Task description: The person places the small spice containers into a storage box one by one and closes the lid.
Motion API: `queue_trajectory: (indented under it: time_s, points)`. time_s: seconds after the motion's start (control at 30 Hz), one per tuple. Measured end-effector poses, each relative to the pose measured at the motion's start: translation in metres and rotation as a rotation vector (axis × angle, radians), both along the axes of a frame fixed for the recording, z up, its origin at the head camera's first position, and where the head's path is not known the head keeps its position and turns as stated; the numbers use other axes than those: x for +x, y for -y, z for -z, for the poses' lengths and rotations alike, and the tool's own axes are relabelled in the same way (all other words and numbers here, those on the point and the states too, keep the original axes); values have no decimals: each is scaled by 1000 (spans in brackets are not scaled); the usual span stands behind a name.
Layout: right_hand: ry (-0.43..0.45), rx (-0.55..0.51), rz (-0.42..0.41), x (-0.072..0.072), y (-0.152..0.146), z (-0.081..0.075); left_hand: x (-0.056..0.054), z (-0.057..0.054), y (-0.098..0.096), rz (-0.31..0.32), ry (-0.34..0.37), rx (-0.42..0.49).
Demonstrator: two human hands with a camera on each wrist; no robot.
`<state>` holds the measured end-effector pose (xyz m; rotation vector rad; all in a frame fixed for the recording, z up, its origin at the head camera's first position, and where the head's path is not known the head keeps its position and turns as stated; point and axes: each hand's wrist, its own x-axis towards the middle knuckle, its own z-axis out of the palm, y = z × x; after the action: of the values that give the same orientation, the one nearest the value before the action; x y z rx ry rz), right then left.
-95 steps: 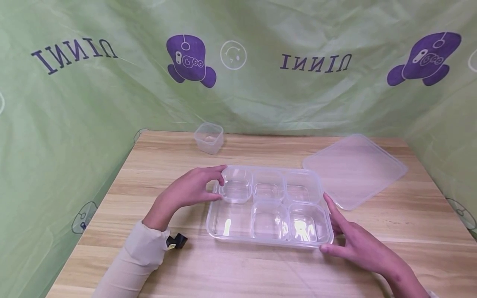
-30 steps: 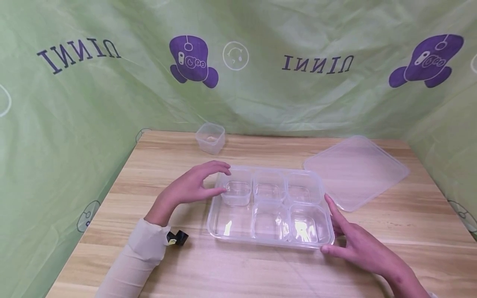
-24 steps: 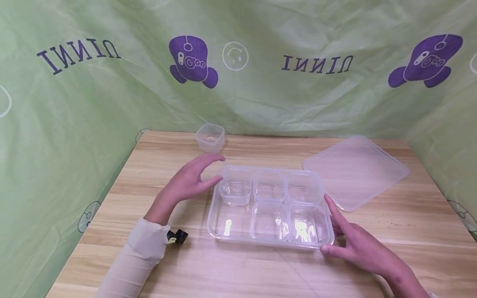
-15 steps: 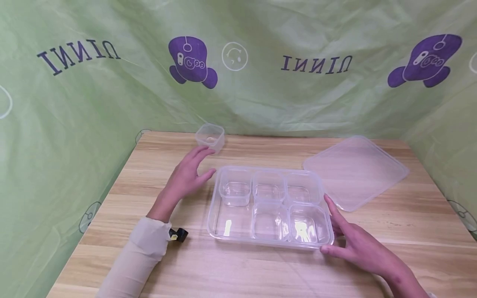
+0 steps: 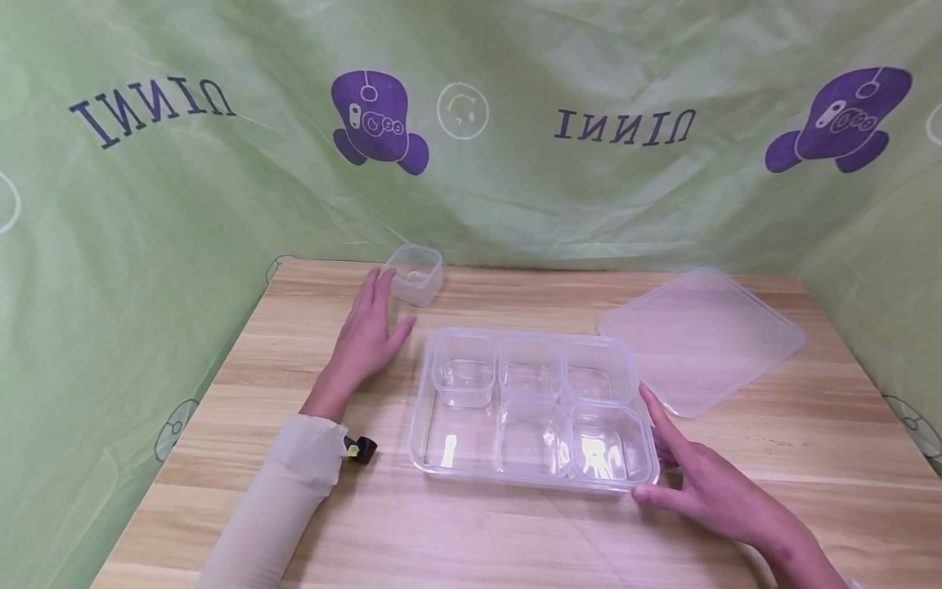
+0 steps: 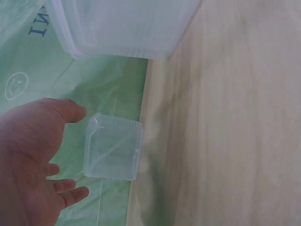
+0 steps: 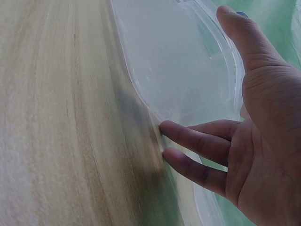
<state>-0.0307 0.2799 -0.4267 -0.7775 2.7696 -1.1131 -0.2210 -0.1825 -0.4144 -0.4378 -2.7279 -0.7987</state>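
Observation:
A clear rectangular plastic food box [image 5: 471, 478] stands mid-table with several small square clear tubs in it; its front-left space holds no tub. Another small square tub [image 5: 423, 290] stands upright at the table's far edge. Beside that tub's left side is my left hand [image 5: 361, 335], fingers extended and thumb spread. In the left wrist view, the tub [image 6: 113, 150] lies in front of this hand's thumb and fingers, with nothing gripped. My right hand [image 5: 699, 483] rests against the food box's right end, fingers and thumb fairly straight; the right wrist view shows fingertips beside the box wall [image 7: 164, 70].
A flat translucent lid [image 5: 706, 343] lies at the right rear of the wooden table [image 5: 471, 540]. Green printed fabric [image 5: 515, 204] hangs behind and at both sides. A small black device [image 5: 362, 449] sits at my left wrist.
My left hand has let go of the tub in the box's rear-left space and moved back and left to the far tub. The right hand has stayed at the box's right end.

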Motion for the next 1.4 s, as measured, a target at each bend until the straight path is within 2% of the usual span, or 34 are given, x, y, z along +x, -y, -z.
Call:
queue_trajectory:
  time_s: [0.2, 0.47, 1.23, 1.4]
  points:
    - [4, -10, 6, 1, 0, 0, -11, 8, -8, -43, -25, 61]
    - [12, -2, 17, 1, 1, 0, -21, 15, -13, -84, -1, 87]
    - [-16, -7, 1, 1, -1, 3, -37, 24, -18, -159, 52, 129]
    - [-6, -6, 6, 1, -1, 2, -37, 25, -19, -171, 48, 186]
